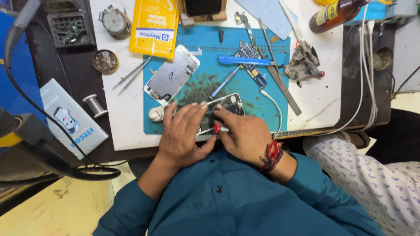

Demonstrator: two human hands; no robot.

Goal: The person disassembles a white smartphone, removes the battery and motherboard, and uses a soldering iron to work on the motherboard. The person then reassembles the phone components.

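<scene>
An opened phone body (225, 106) with its insides showing lies on the blue work mat (245, 94) near the table's front edge. My left hand (183, 133) rests over its left side, fingers spread flat and pressing it down. My right hand (245, 135) grips a small red-tipped screwdriver (217, 128), its tip at the phone's lower edge. A red thread band circles my right wrist. The detached screen panel (171, 75) lies face down at the mat's upper left. Part of the phone is hidden beneath my fingers.
On the mat lie a blue-handled screwdriver (224, 83), a blue bar tool (244, 61), a circuit board (253, 65) and a metal ruler (280, 81). Tweezers (131, 74), a yellow packet (154, 27), a solder spool (94, 105), a brown bottle (334, 15) and a white cable (273, 107) lie around. Another person's patterned sleeve (372, 175) is at right.
</scene>
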